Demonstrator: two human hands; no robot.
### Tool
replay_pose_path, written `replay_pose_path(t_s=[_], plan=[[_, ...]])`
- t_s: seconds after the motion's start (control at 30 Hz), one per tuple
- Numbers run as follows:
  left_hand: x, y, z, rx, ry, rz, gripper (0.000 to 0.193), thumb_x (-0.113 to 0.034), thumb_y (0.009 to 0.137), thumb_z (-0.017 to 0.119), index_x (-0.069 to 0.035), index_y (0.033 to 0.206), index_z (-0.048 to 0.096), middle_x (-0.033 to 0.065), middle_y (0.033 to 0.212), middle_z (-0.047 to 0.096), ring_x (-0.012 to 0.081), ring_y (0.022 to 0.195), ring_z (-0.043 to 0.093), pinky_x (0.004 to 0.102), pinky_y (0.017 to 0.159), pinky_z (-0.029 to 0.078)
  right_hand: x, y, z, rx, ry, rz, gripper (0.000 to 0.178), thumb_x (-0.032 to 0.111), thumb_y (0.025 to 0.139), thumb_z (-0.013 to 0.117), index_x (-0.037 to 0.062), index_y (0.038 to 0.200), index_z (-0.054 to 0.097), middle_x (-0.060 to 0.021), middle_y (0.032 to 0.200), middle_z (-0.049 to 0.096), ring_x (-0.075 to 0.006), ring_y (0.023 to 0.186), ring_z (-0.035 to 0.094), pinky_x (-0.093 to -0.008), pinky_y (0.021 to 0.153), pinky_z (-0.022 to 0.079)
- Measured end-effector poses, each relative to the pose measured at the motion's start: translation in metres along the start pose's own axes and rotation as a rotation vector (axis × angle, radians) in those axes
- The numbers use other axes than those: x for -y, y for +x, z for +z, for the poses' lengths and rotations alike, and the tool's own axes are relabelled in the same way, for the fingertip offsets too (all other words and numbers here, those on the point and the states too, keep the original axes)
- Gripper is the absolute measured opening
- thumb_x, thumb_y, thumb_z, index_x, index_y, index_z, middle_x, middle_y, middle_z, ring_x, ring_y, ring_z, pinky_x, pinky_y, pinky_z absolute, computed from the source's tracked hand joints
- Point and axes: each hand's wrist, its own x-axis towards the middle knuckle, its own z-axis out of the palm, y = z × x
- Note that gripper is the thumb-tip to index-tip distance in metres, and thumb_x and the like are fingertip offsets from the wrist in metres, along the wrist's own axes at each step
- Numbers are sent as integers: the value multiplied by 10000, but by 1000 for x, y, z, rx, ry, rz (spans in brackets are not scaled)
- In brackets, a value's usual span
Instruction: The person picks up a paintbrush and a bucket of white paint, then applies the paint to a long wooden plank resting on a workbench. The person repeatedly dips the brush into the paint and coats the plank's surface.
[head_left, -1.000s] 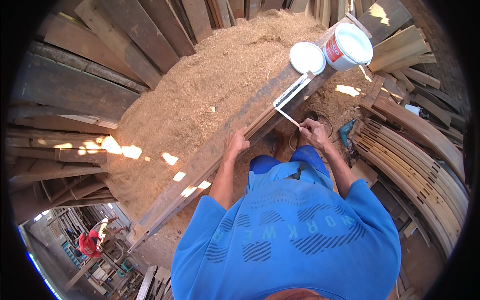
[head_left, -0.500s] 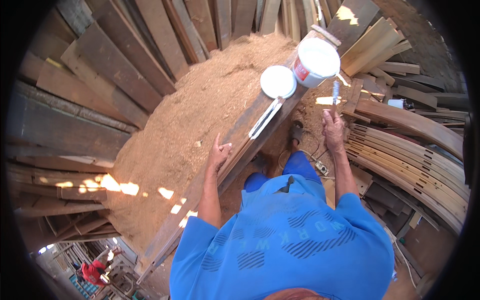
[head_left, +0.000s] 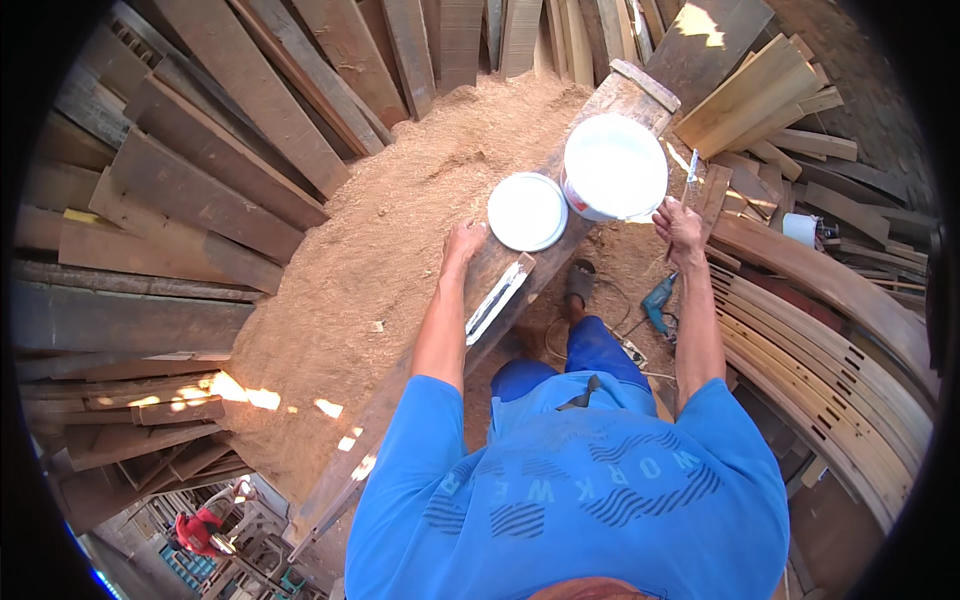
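A white bucket (head_left: pixel 618 165) stands on a long wooden plank bench (head_left: pixel 572 238). Left of it lies a round white lid (head_left: pixel 527 212). My left hand (head_left: pixel 465 243) is beside the lid's left edge, its fingers curled; no held thing shows, and I cannot tell whether it touches the lid. My right hand (head_left: pixel 680 232) is closed around a paintbrush (head_left: pixel 692 168) whose pale bristles point up and away from me, close to the bucket's right side. Nearer me on the bench rests a narrow strip (head_left: pixel 499 298) smeared with white.
Sawdust (head_left: pixel 370 270) is heaped left of the bench, with boards (head_left: pixel 210 165) leaning behind it. Curved slotted timbers (head_left: pixel 810 355) are stacked at the right. A teal power drill (head_left: pixel 658 304) and a cable lie by my feet. A person in red (head_left: pixel 196 532) is at lower left.
Both hands have moved forward, the left to the lid's side with its pointing finger now curled in, the right with the brush to the bucket's side. The head view has shifted, and the drill shows.
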Motion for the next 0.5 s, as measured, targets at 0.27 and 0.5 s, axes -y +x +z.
replay_pose_path(t_s=[0.27,0.5], plan=[[-22,15,23,133,-283,-185,385,-201,795,657,-97,1164,700,119,998,733,214,894,686,346,802,528,15,39,-9,95,28,-28,197,232,978,603,57,1066,624,39,786,610,-67,639,574,-222,571,500],[-50,-3,12,39,-288,-177,338,-222,752,660,-96,1056,734,126,894,738,215,856,705,346,781,539,47,32,-14,199,-160,-272,173,244,982,601,73,958,606,13,755,610,-82,629,583,-250,633,539]])
